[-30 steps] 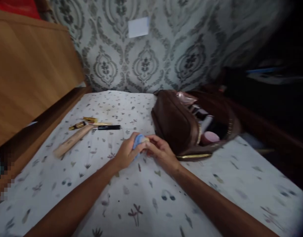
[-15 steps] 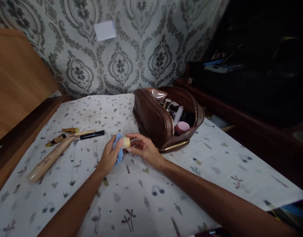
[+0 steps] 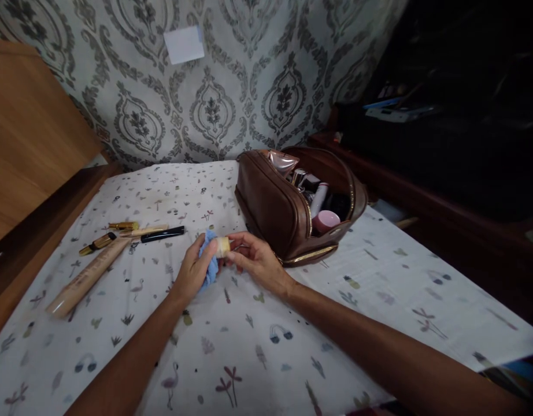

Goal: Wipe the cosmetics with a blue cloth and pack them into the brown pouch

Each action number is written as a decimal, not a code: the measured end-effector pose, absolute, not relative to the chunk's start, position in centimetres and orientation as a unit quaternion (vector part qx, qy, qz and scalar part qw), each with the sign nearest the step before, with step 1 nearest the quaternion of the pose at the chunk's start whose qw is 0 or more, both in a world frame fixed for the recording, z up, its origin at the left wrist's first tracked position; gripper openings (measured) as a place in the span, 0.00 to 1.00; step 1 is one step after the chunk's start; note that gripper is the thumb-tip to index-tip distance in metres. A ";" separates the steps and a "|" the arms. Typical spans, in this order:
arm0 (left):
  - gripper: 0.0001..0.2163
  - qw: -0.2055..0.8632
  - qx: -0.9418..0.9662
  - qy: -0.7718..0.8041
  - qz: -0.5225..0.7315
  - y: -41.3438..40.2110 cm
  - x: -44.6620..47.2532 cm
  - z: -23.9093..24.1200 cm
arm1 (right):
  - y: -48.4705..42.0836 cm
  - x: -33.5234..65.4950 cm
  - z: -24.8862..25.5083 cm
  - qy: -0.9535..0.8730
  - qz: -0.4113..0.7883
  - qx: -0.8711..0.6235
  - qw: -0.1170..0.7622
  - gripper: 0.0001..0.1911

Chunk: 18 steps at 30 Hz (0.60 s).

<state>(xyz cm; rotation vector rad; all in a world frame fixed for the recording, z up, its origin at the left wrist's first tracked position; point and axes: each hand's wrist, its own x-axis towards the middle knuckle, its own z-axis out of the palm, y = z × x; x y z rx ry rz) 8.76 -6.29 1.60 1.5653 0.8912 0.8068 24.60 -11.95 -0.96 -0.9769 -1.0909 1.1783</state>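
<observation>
My left hand [image 3: 193, 267] is closed around a crumpled blue cloth [image 3: 211, 271] and a small jar [image 3: 222, 247] with a pale yellow end, its thumb pressed along the jar's side. From the other side my right hand [image 3: 260, 261] meets the jar, with index finger and thumb curled at its yellow end. Part of the jar is hidden by the cloth and fingers. Just beyond my right hand stands a brown makeup bag [image 3: 270, 211], unzipped, with a pink-lidded jar [image 3: 326, 221], a white tube [image 3: 319, 199] and other cosmetics inside.
Left on the patterned tablecloth [image 3: 206, 358] lie a large beige tube [image 3: 87, 277], a black tube [image 3: 163, 234], a gold tube [image 3: 123, 226] and a black-and-gold one [image 3: 97, 244]. Wallpaper rises behind. A wooden panel [image 3: 36, 133] stands at left, dark furniture at right.
The jar has turned slightly in my hands, and my right fingers have shifted a little at its yellow end. The view has moved slightly; the bag and tubes stay put.
</observation>
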 end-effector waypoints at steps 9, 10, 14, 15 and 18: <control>0.24 0.527 0.702 0.347 0.331 -6.0 8.3 1.7 | -11.7 24.7 -0.9 -0.452 0.491 -0.421 0.614 0.23; 0.26 0.523 0.710 0.344 0.323 -5.9 8.2 1.7 | -11.7 24.7 -0.9 -0.454 0.489 -0.423 0.613 0.22; 0.23 0.530 0.713 0.337 0.312 -5.7 8.1 1.6 | -11.7 24.7 -0.9 -0.459 0.485 -0.426 0.610 0.22; 0.22 0.537 0.707 0.338 0.313 -5.7 8.1 1.6 | -11.7 24.7 -0.9 -0.457 0.486 -0.425 0.611 0.22; 0.17 0.561 0.684 0.349 0.309 -5.8 8.3 1.6 | -11.7 24.6 -1.0 -0.453 0.491 -0.421 0.613 0.22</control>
